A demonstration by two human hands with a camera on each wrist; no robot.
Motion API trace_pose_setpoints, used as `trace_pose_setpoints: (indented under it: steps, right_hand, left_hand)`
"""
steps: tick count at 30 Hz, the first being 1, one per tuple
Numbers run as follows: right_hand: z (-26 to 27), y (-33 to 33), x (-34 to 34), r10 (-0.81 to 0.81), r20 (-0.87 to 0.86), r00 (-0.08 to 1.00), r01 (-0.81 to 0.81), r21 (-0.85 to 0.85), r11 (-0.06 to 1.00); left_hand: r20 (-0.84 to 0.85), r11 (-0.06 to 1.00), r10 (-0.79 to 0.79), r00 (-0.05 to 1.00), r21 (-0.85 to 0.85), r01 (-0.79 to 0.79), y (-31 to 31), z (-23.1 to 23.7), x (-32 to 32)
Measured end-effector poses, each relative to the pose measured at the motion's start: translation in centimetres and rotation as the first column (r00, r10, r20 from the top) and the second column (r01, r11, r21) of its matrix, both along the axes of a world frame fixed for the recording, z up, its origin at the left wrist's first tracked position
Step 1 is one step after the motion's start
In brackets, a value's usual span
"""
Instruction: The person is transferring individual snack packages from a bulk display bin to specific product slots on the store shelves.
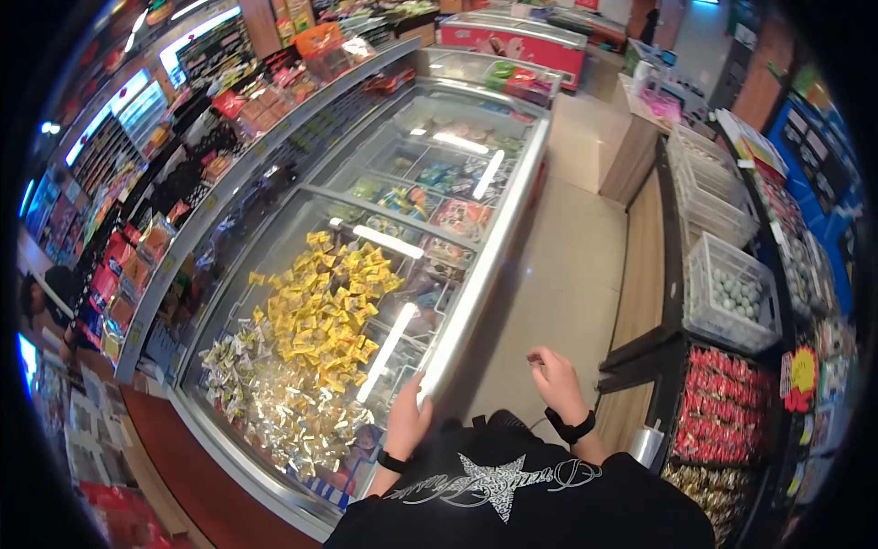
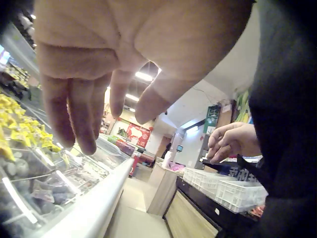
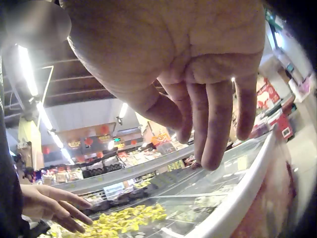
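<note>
- One shelf (image 1: 137, 252) of packaged goods, too many to count, stood at far left.
- One long glass-topped freezer (image 1: 489, 265) came next, bearing one heap of yellow packets (image 1: 329, 306) and, nearer the person, one of pale packets (image 1: 302, 412); both were too many to count. Whether the heaps lay on or under the glass could not be told.
- Two hands were in view, each with one black band at the wrist. The person's black shirt (image 1: 585, 499) showed one large star.
- At right were at least two white crates (image 1: 732, 316), the nearest holding pale, egg-shaped items.
- The left hand (image 1: 409, 416) was relaxed, with fingers loosely extended and nothing in its grasp. It was at the freezer's right edge, the yellow packets to its left and further forward; contact with the rim could not be told.
- The right hand (image 1: 558, 384) was loosely bent, held nothing visible, and hung over the aisle, apart from the freezer and further from the packets.
- The freezer's surface was clear glass, streaked with light reflections, inside a pale rim.
- The room was a shop: a pale floor (image 1: 567, 210) ran along the freezer's right side, one red freezer (image 1: 512, 46) stood at the far end, and red packets (image 1: 722, 403) filled a bin at right.
</note>
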State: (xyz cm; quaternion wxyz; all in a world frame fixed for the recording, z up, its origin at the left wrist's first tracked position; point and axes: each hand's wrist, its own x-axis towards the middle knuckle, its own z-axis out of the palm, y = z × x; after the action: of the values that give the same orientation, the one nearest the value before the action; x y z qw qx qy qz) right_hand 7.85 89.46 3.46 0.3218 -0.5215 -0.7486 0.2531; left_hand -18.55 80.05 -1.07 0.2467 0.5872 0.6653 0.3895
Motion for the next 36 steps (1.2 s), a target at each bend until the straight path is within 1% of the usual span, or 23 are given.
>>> trace_pose_setpoints:
  steps: [1,3,4,5,8,9,10,12,14,15,17,21,22,24,26,27,28,30,31,34,36]
  right_hand:
    - [-0.3,1.5,-1.0,0.053,-0.019,0.998,-0.053,-0.011,0.999]
    - [-1.0,4.5,-2.7,0.181,0.040,0.983,-0.180,-0.017,0.984]
    - [-1.5,6.1,-3.6,0.252,0.069,0.965,-0.251,-0.019,0.968]
    - [-2.0,8.0,-4.3,0.311,0.080,0.947,-0.310,-0.018,0.950]
    - [-3.3,14.4,-6.6,0.485,0.127,0.865,-0.488,-0.008,0.873]
    - [-3.6,16.8,-7.7,0.529,0.143,0.837,-0.533,-0.006,0.846]
    - [-3.7,18.9,-8.8,0.568,0.157,0.808,-0.575,-0.005,0.818]
    - [-2.6,22.9,-11.2,0.649,0.180,0.739,-0.665,0.046,0.745]
    - [-3.1,26.9,-13.7,0.726,0.139,0.673,-0.734,0.009,0.679]
    - [-3.2,28.3,-14.9,0.758,0.170,0.630,-0.771,0.018,0.637]
    - [-3.1,30.8,-17.2,0.808,0.244,0.536,-0.838,0.042,0.543]
    - [-4.3,32.5,-21.9,0.882,0.214,0.419,-0.908,0.070,0.414]
    - [-4.9,32.6,-23.2,0.909,0.212,0.358,-0.934,0.080,0.349]
    - [-6.8,32.8,-25.9,0.949,0.207,0.237,-0.970,0.099,0.220]
    - [-7.7,32.2,-27.8,0.933,0.324,0.158,-0.980,0.170,0.106]
    - [-8.3,32.1,-28.6,0.916,0.381,0.129,-0.977,0.204,0.053]
    - [-9.3,32.2,-29.3,0.909,0.404,0.100,-0.982,0.185,0.026]
    - [-11.3,32.0,-30.0,0.893,0.447,0.054,-0.990,0.142,-0.011]
    - [-11.7,32.1,-30.2,0.899,0.433,0.066,-0.990,0.143,0.003]
    - [-12.1,32.1,-30.1,0.905,0.406,0.124,-0.989,0.121,0.081]
    - [-11.9,32.4,-29.7,0.898,0.418,0.137,-0.988,0.121,0.095]
  left_hand:
    - [0.022,0.998,0.035,0.999,-0.060,-0.033,0.6,0.5,-0.3]
    - [-0.027,0.990,0.103,0.994,-0.097,-0.105,1.7,-0.2,-1.1]
    - [-0.051,0.982,0.144,0.988,-0.115,-0.149,2.2,-0.5,-1.4]
    - [-0.025,0.971,0.186,0.982,-0.146,-0.187,2.8,-0.5,-1.5]
    - [-0.036,0.915,0.350,0.936,-0.199,-0.350,5.1,-0.6,-2.0]
    - [-0.069,0.892,0.406,0.911,-0.189,-0.411,6.1,-0.5,-2.0]
    - [-0.094,0.879,0.453,0.887,-0.122,-0.462,7.0,-0.8,-2.0]
    - [-0.112,0.839,0.525,0.844,-0.095,-0.535,9.1,-0.1,-1.8]
    - [-0.094,0.812,0.570,0.816,-0.088,-0.577,11.6,0.8,-1.6]
    - [-0.084,0.803,0.584,0.807,-0.088,-0.590,12.6,1.0,-1.5]
    - [-0.140,0.775,0.614,0.777,-0.082,-0.627,14.6,0.0,-1.6]
    - [-0.194,0.714,0.673,0.713,-0.080,-0.696,17.8,-2.5,-2.3]
    - [-0.210,0.702,0.681,0.702,-0.086,-0.707,18.4,-2.8,-2.4]
    - [-0.291,0.646,0.717,0.634,-0.065,-0.761,19.8,-3.4,-3.2]
    - [-0.405,0.607,0.716,0.569,-0.041,-0.793,20.7,-4.7,-4.9]
    - [-0.414,0.603,0.714,0.564,-0.046,-0.797,20.9,-5.3,-5.6]
    - [-0.443,0.599,0.708,0.551,-0.038,-0.800,21.0,-6.1,-6.4]
    - [-0.497,0.608,0.682,0.536,-0.023,-0.794,21.1,-7.5,-7.5]
    - [-0.504,0.628,0.675,0.539,0.008,-0.779,21.1,-7.6,-7.9]
    - [-0.499,0.648,0.647,0.576,-0.039,-0.761,20.7,-8.5,-9.1]
    - [-0.476,0.645,0.648,0.595,-0.073,-0.761,20.3,-8.5,-9.5]
